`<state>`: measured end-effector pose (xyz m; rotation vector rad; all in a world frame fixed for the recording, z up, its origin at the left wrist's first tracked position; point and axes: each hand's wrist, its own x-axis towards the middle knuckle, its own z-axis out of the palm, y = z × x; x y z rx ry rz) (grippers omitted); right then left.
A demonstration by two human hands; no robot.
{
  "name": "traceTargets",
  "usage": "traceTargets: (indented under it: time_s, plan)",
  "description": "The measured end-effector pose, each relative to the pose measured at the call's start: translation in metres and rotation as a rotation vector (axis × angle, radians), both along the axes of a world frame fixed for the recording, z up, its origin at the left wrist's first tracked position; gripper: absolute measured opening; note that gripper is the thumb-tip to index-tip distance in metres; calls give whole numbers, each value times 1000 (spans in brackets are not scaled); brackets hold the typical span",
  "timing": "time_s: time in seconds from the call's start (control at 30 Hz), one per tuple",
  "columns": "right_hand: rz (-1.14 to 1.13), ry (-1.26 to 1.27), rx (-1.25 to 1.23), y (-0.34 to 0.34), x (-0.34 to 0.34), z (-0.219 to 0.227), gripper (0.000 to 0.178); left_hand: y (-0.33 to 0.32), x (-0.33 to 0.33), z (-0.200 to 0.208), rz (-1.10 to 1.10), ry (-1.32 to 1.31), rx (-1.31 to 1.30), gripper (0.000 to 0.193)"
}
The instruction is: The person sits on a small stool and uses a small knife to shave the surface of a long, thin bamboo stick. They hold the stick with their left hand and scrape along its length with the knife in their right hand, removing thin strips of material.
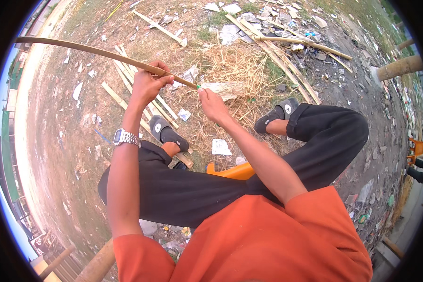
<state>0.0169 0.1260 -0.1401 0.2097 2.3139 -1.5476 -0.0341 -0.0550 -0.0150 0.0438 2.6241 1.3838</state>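
Observation:
A long, thin bamboo strip [91,49] slants across the upper left, its far end reaching the left rim of the view. My left hand [148,83] is closed around it, thumb and fingers pinching it a short way from its right end. At that right end my right hand [212,104] is closed, fingertips touching or nearly touching the strip. A small green thing [199,87] shows at those fingertips; most of what this hand holds is hidden, so its kind is unclear. Both hands are in front of my knees.
Several split bamboo pieces [113,97] lie beside my left foot, and longer ones [286,63] beyond my right foot. Dry straw [235,63] and paper scraps cover the ground between. An orange seat [235,172] is under me. A thick bamboo pole [399,68] stands at right.

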Motion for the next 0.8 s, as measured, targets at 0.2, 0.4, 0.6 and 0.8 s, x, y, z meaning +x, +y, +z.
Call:
traceTargets:
  time_s: [0.2, 0.4, 0.6, 0.8]
  plan:
    - [-6, 74, -44, -19, 32, 76, 43, -5, 3, -8, -78, 59, 27, 18]
    - [7, 134, -5, -26, 38, 75, 44, -1, 9, -5, -110, 36, 77, 16]
    - [-43, -20, 186, -11, 36, 12, 46, -4, 9, -9, -189, -13, 83, 14]
    - [-128, -13, 118, 4, 32, 25, 47, 16, 15, 11, -124, -58, 152, 35]
